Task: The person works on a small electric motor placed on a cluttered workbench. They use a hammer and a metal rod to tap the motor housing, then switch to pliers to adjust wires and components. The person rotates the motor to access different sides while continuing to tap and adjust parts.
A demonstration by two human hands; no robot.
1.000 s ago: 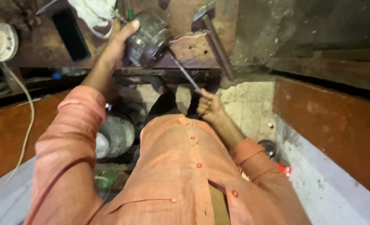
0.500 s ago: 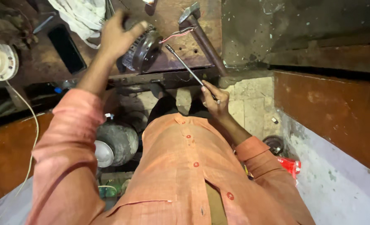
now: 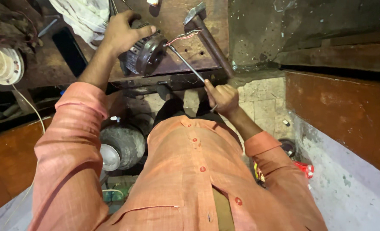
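A dark round electric motor (image 3: 145, 53) with red and white wires lies on its side on a worn wooden workbench (image 3: 179, 64). My left hand (image 3: 121, 32) grips it from above. My right hand (image 3: 223, 96) is closed around the handle end of a long thin metal rod, a screwdriver (image 3: 188, 64), whose tip touches the motor's front face near the wires. Both my arms are in orange sleeves.
A hammer (image 3: 207, 34) lies on the bench right of the motor. A white cloth (image 3: 85, 17), a black flat object (image 3: 68, 49) and a pale round fan part (image 3: 2, 64) sit at left. Below the bench stands a grey metal pot (image 3: 121, 145). A red object (image 3: 305, 169) lies on the floor.
My left hand shifted on the motor, moving from its side to gripping over its top. My right hand with the screwdriver stays at the motor's face; the camera has shifted slightly.
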